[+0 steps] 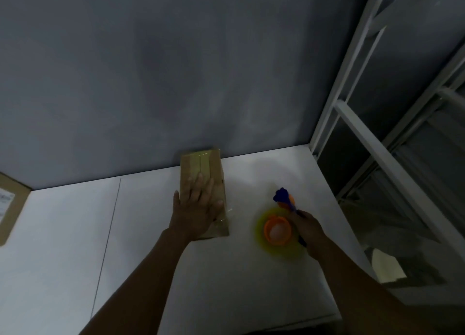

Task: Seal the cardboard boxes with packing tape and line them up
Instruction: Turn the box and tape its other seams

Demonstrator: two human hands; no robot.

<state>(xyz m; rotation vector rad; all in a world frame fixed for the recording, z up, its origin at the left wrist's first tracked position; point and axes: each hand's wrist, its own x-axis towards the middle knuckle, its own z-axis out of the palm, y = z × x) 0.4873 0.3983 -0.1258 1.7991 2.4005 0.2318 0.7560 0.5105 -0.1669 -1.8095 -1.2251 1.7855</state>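
Your fingers (198, 183) on the left hand (195, 208) lie straight and spread, flat on top of the cardboard box (218, 178), holding nothing and only pressing down. Your right hand (308, 230) is curled round the blue handle of the tape dispenser (278, 230), just right of the box and low over the white table (151, 234). The head view shows the box at the far middle of the table, its far end against the grey wall (176, 70). A paler strip of tape (201, 163) runs along its top seam, and a clear tail seems to hang off the near right edge, so this box looks sealed or nearly so; you are probably smoothing the strip down. A second box (12, 208), bearing a white label, sits at the far left edge, well apart, so the lining up is not done, and you cannot tell whether that one is taped. The box under your hand is plain brown, long and narrow, its flaps closed.
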